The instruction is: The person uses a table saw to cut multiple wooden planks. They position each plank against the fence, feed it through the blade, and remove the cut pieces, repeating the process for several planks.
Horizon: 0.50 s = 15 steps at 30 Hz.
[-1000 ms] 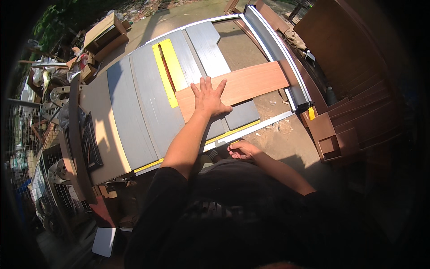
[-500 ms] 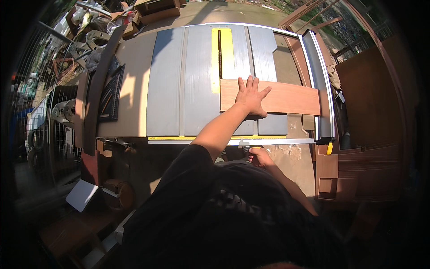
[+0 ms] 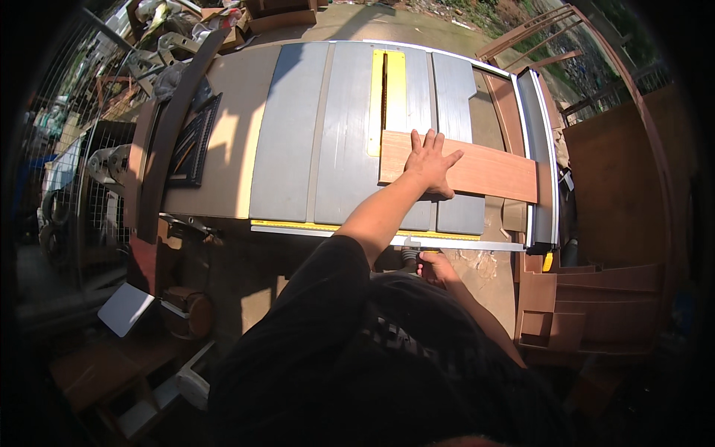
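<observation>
A flat reddish-brown wooden board (image 3: 495,167) lies across the grey metal top of a table saw (image 3: 290,149). Its left end overlaps the near part of the yellow insert plate (image 3: 397,89), by the dark slot. My left hand (image 3: 430,165) rests on the board with fingers spread, palm down. The board's right end meets the long grey fence (image 3: 538,127). Below the saw's front rail (image 3: 462,243), my right hand (image 3: 439,268) is closed around something small and dark that I cannot make out.
Left of the saw top is a pale wooden panel (image 3: 231,127) bearing a dark slotted frame (image 3: 197,145). Brown boards and boxes (image 3: 596,305) stand at the right. A wire fence (image 3: 89,164) and piled scrap line the left. A white panel (image 3: 126,309) leans at lower left.
The whole view has turned slightly, so the saw sits a little further right in the picture. Both hands keep their places, and the board has not visibly moved on the saw.
</observation>
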### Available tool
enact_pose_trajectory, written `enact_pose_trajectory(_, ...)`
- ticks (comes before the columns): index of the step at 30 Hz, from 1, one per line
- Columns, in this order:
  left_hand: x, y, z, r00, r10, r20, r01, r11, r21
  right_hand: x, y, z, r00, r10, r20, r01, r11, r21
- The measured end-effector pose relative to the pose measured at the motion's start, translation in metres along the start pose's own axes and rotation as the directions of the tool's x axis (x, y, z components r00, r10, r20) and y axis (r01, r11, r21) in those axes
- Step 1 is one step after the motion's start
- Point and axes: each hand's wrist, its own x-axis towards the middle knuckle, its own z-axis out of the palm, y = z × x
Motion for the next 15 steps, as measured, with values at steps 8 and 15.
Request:
enact_pose_trajectory(8,0.0036,-0.0021,-0.0012,1.000,0.000,0.009,0.000,1.000,0.006,-0.0005,0.0000,-0.0024,1.000,0.028,-0.010,-0.028,0.999,0.018)
enact_pose_trajectory(15,0.0032,-0.0019,-0.0014,1.000,-0.007,0.021,0.007,1.000,0.007,-0.0078,-0.0031,0.0025,0.999,0.038,0.000,-0.038,0.999,0.006)
